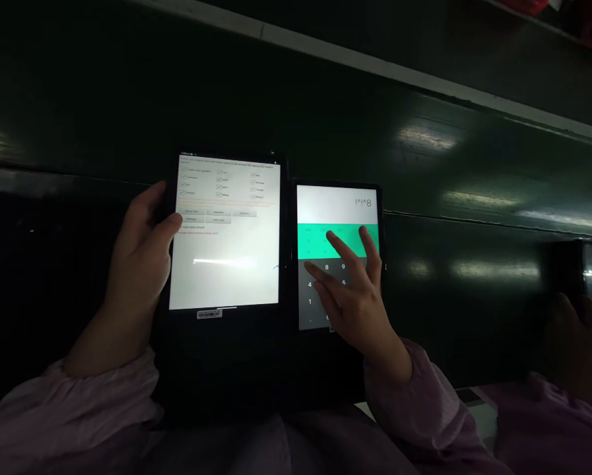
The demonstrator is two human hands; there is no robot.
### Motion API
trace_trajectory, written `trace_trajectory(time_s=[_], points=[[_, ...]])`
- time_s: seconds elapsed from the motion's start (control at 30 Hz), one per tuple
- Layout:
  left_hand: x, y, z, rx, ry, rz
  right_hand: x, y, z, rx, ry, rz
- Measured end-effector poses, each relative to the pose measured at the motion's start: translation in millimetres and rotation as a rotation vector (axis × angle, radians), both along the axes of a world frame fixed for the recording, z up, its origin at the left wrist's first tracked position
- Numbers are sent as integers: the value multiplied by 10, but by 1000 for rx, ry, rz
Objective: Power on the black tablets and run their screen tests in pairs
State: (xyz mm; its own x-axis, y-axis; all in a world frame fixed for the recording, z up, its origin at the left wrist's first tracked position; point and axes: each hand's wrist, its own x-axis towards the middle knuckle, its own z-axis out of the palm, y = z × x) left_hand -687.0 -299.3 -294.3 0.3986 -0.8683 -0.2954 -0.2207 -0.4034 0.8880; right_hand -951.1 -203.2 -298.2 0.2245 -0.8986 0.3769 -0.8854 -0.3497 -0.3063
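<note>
Two lit tablets lie side by side on a dark green surface (449, 218). The left tablet (226, 237) shows a white form with checkboxes and grey buttons. My left hand (140, 264) grips its left edge, thumb over the bezel. The right tablet (338, 254) shows an upside-down calculator with a teal band and a number pad. My right hand (352, 290) rests over that keypad, fingers spread, fingertips touching the screen. Both arms wear pale pink sleeves.
A white strip (424, 79) runs diagonally across the dark surface above the tablets. At the right edge another person's hand (573, 343), in a pink sleeve, holds a dark device (565, 270). The scene is dim, with light glare on the surface.
</note>
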Motion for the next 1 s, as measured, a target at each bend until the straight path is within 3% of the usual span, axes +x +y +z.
trace_trajectory(time_s=[0.13,0.23,0.43,0.6,0.77,1.0], points=[[44,9,-54,-34,19,-13,-273,-62,-36,-178,-70,-177],[67,14,-74,-51,45,-25,-425,-106,-86,-230,-52,-316],[10,14,-9,-17,41,-24,-348,-121,-143,-178,-35,-241],[-22,4,22,17,20,14,-390,-110,-128,-197,-90,-300],[5,-1,-7,-20,36,-23,-315,-103,-71,-135,-49,-237],[36,-33,-43,32,29,-3,-336,-79,48,-184,-69,-240]])
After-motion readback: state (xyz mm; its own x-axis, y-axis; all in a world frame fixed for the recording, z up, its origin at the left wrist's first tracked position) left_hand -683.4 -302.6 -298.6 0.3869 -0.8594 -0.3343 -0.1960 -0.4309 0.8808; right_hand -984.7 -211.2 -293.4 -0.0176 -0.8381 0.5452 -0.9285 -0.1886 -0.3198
